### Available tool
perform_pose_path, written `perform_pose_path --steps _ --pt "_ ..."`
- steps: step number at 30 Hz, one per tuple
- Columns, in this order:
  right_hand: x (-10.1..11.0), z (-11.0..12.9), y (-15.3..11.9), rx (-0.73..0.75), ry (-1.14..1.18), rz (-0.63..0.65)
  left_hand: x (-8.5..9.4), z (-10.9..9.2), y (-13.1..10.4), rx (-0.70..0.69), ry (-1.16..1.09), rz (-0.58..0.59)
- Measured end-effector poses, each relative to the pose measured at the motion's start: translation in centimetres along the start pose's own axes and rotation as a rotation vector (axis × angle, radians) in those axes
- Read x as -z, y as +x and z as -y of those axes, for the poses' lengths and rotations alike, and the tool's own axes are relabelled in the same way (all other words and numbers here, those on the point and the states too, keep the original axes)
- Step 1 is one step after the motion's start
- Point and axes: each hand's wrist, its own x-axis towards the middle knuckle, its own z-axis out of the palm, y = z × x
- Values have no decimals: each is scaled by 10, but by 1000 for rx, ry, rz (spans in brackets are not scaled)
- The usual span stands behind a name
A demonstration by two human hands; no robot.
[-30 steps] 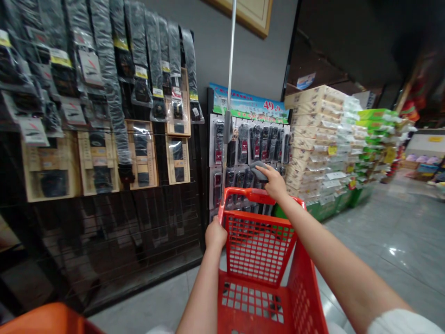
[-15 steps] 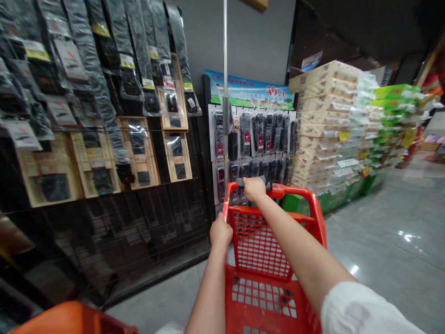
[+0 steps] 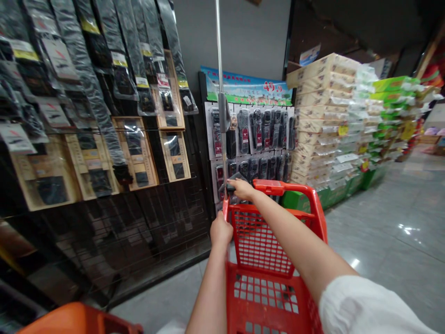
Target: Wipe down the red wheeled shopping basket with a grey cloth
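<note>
Just cloth (image 3: 233, 180) inside right grip (image 3: 241, 189)

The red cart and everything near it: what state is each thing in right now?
Red cart: upright on the floor, basket looks empty.
Left hand: closed on the cart's near left corner.
Right hand: reaching across the cart, gripping a grey cloth by the metal pole.
Metal pole: upright at the cart's left corner.
Belts: hanging in plastic sleeves.
Boxes: stacked high.
</note>
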Motion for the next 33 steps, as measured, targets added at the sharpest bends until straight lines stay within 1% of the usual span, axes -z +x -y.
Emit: perform_pose_path --steps 3,4,6,8,11,13,15,17,21,24,26,28,29,31,33 --pt "31 -4 5 5 -115 121 -2 -2 0 3 -7 13" --pt "39 -6 5 5 -137 120 -3 -3 0 3 -8 15" --pt "46 -10 1 4 -199 45 -5 -4 1 -3 -14 14" --pt "38 -15 -11 -26 -270 -29 -7 -4 2 -10 -18 11" --pt "12 -23 -31 -69 -310 -52 -9 -4 4 -12 -11 7" --pt "-2 -27 -41 -44 -309 -61 -9 -3 5 -8 -6 4" --pt "-8 -30 -45 0 -315 -60 -8 -3 4 -2 -5 4" --pt "-4 -32 -49 50 -324 -27 -6 -3 3 1 -7 6" --pt "14 -39 -65 128 -341 19 -2 -4 1 6 -11 21" --pt "31 -52 -88 163 -351 38 -1 -4 2 0 -26 33" --pt "42 -66 -109 153 -365 63 -1 -3 3 -12 -41 33" --pt "52 -83 -133 89 -375 80 -1 -2 4 -19 -44 30" --pt "55 -91 -144 27 -373 76 -1 -2 4 -19 -39 28" --pt "58 -104 -162 -163 -355 24 0 -2 5 -15 -21 22" --pt "55 -110 -168 -379 -324 -58 1 -3 4 -18 -6 16"
